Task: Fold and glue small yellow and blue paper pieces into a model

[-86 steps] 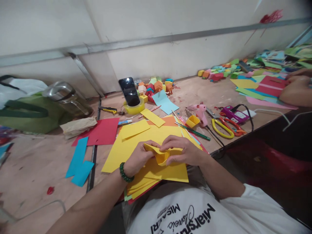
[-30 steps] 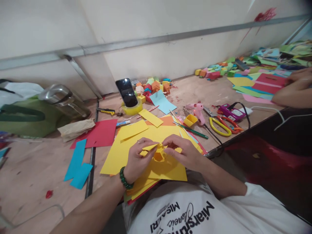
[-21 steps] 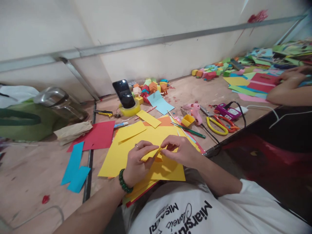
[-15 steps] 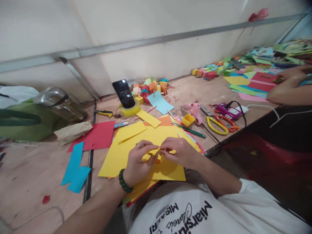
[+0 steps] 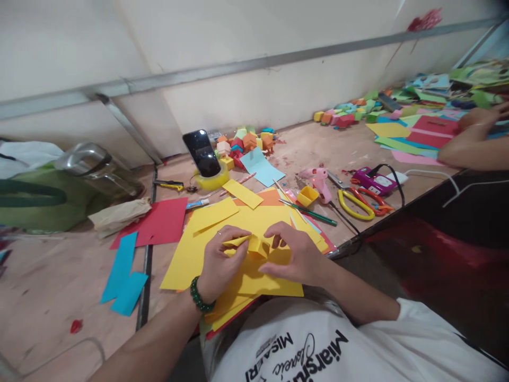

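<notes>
Between the thumb and fingers of my left hand [image 5: 225, 257] is a folded yellow paper piece [image 5: 259, 246], bent into a small box-like shape at its right end. My right hand [image 5: 292, 252] is just to the right of it, fingers curved and apart, with nothing in them. Both hands are over large yellow paper sheets [image 5: 186, 265] stacked at the table's front edge. Loose yellow strips [image 5: 243, 194] lie on the stack behind my hands. A small yellow paper box [image 5: 307, 196] stands beyond my right hand.
Behind the stack, a phone [image 5: 202, 154] leans on a tape roll [image 5: 212, 178] near small paper boxes [image 5: 248, 142]. To the right lie a green pencil [image 5: 314, 213], pink glue gun [image 5: 321, 183], scissors [image 5: 356, 206] and purple power strip [image 5: 376, 181]. Another person's arm [image 5: 473, 143] rests at far right.
My right hand has let go of the yellow paper piece and opened, moving slightly right. My left hand keeps hold of the piece. The other person's hand has shifted a little right.
</notes>
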Demonstrator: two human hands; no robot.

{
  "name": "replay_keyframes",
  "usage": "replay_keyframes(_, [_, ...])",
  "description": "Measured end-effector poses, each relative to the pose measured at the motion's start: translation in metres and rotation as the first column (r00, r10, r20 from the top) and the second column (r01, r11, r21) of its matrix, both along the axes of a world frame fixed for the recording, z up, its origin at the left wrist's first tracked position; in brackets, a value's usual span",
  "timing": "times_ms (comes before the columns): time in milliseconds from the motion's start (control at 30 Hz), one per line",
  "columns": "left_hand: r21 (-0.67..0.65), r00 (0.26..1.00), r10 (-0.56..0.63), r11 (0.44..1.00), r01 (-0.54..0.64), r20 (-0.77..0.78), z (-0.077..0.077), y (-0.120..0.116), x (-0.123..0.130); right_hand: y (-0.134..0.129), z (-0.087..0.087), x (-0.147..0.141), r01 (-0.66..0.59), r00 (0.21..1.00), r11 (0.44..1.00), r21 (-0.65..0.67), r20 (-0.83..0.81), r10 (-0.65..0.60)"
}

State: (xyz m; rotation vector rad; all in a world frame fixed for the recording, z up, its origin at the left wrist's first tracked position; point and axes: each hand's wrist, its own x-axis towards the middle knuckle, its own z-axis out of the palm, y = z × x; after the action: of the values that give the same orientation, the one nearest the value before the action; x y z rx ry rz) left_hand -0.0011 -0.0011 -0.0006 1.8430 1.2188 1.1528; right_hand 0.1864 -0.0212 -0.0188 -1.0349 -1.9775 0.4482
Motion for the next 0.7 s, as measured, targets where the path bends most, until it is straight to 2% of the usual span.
replay_keyframes(100, [0.105, 0.998, -0.006, 0.994, 0.012, -0.058, 0.000, -0.002, 0.001, -0.002, -0.005, -0.007, 0.125, 0.987, 0.985, 0.122, 0.085, -0.136])
replay_keyframes(267, [0.221, 0.987, -0.050, 0.972, 0.083, -0.153, -0.006, -0.005, 0.002, 0.003, -0.013, -0.010, 0.186, 0.973, 0.938, 0.292, 0.077, -0.217])
replay_keyframes(467, [0.291, 0.982, -0.075, 0.949, 0.123, -0.172, -0.014, -0.006, 0.001, 0.005, -0.014, -0.007, 0.193, 0.978, 0.872, 0.449, -0.012, -0.209])
replay_keyframes(700, [0.288, 0.959, -0.129, 0.936, 0.201, -0.251, -0.005, -0.012, 0.002, 0.006, -0.014, -0.007, 0.186, 0.981, 0.847, 0.498, -0.041, -0.192])
